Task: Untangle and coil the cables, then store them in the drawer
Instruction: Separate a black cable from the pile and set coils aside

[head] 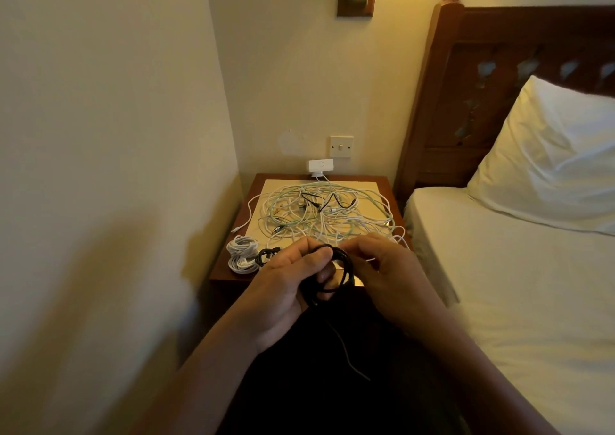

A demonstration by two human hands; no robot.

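A black cable (336, 279) is looped into a small coil between my hands, in front of the wooden nightstand (386, 186). My left hand (286, 288) grips the coil with its fingers curled through the loops. My right hand (386, 274) pinches the cable at the coil's upper right. A loose black end hangs down toward the dark floor. On the nightstand top lies a tangle of white, pale green and black cables (326, 211). At its front left corner sit two coiled white cables (241, 254) and a small coiled black cable (268, 255).
A cream wall (100, 168) stands close on the left. A bed (519, 288) with a white pillow (549, 164) and a wooden headboard lies on the right. A white plug adapter (320, 166) and a wall switch (341, 146) are behind the nightstand. No drawer shows.
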